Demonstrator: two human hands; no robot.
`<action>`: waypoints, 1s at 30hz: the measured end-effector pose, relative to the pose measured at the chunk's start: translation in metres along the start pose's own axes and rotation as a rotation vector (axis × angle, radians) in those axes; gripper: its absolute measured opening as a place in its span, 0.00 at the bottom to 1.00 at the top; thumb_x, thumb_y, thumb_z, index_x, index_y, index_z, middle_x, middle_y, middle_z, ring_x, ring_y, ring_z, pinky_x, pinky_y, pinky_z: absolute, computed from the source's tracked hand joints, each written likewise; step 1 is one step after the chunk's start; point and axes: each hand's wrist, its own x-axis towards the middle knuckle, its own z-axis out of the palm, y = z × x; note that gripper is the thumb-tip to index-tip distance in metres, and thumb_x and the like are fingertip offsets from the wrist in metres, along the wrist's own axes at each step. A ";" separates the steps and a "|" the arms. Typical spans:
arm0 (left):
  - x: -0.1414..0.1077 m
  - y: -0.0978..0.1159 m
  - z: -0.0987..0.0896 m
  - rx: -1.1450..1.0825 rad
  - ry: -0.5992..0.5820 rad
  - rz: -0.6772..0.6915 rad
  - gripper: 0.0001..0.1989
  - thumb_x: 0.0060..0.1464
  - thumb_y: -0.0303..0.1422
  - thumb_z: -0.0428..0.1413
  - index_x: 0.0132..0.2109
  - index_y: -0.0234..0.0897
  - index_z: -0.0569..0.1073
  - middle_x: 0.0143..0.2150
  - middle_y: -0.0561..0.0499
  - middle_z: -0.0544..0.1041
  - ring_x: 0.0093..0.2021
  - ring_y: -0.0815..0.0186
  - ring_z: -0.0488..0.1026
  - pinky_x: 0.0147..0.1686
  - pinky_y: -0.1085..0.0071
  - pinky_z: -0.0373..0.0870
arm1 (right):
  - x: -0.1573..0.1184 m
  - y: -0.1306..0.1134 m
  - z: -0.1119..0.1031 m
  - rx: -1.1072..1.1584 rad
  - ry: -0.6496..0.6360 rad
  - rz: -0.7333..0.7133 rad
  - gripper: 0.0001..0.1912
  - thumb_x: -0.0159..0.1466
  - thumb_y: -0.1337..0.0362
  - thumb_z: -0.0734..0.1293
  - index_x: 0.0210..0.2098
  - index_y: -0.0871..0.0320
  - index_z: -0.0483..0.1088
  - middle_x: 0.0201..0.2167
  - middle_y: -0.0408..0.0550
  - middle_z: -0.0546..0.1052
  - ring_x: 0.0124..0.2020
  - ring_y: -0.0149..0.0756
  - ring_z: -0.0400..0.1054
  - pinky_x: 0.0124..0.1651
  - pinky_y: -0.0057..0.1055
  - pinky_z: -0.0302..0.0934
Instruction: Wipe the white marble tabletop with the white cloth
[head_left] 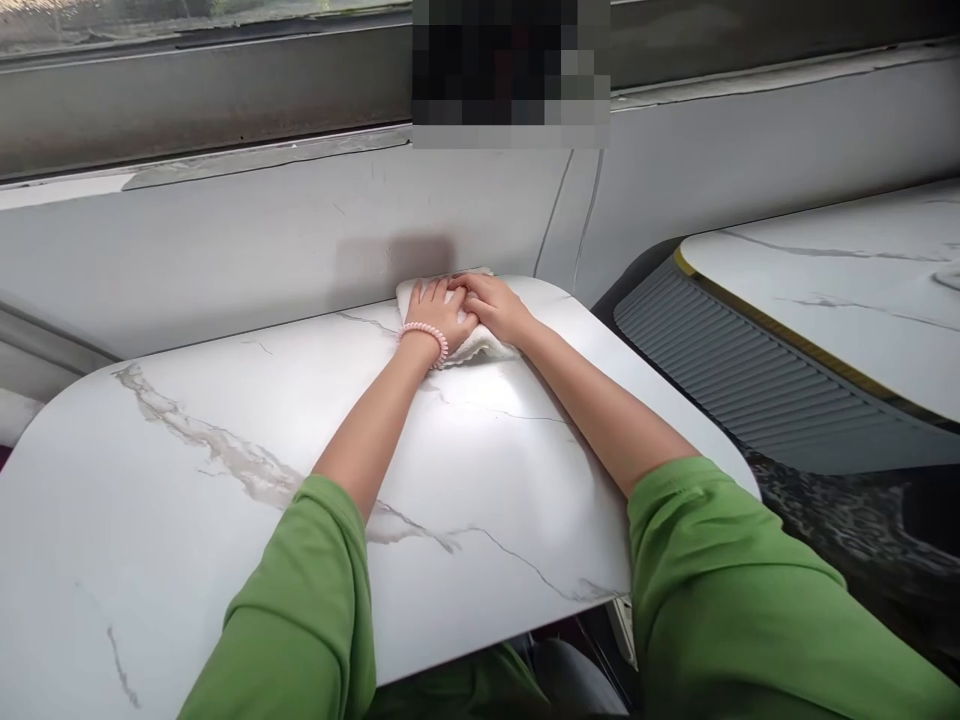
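Note:
A white cloth (486,346) lies bunched on the far end of the white marble-patterned table (247,590), by the wall. My left hand (441,312), with a pink coiled band at the wrist, presses flat on the cloth with its fingers spread. Beside it my right hand (496,303) rests palm down, fingers stretched out towards the left hand and overlapping its edge. Both arms reach forward over the table in green sleeves. The undersides of both hands are hidden, and so is part of the cloth.
A pale wall (247,240) runs along the table's far edge, under a window ledge (225,95). To the right stands a second marble-patterned table (847,270) with a ribbed grey side and gold trim. A dark seat shows below the near edge. A blurred block covers the top middle.

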 end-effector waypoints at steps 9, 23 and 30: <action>-0.074 0.048 -0.009 -0.003 -0.061 -0.013 0.29 0.63 0.41 0.41 0.66 0.29 0.56 0.69 0.39 0.52 0.69 0.54 0.46 0.67 0.52 0.35 | -0.075 -0.044 -0.019 0.008 -0.032 -0.047 0.18 0.62 0.61 0.54 0.48 0.54 0.66 0.55 0.52 0.71 0.58 0.49 0.61 0.63 0.51 0.48; -0.221 0.091 -0.032 -0.055 -0.106 0.204 0.30 0.60 0.44 0.45 0.63 0.28 0.60 0.68 0.33 0.53 0.69 0.49 0.45 0.66 0.48 0.38 | -0.211 -0.162 -0.032 -0.163 -0.120 -0.006 0.23 0.63 0.62 0.53 0.58 0.52 0.55 0.61 0.55 0.62 0.64 0.48 0.53 0.65 0.55 0.43; -0.213 0.087 -0.028 -0.071 -0.075 0.177 0.30 0.60 0.41 0.47 0.64 0.28 0.59 0.68 0.33 0.53 0.68 0.48 0.46 0.66 0.47 0.38 | -0.194 -0.157 -0.029 -0.107 -0.106 0.009 0.21 0.62 0.63 0.53 0.55 0.51 0.58 0.58 0.53 0.66 0.61 0.49 0.57 0.64 0.55 0.44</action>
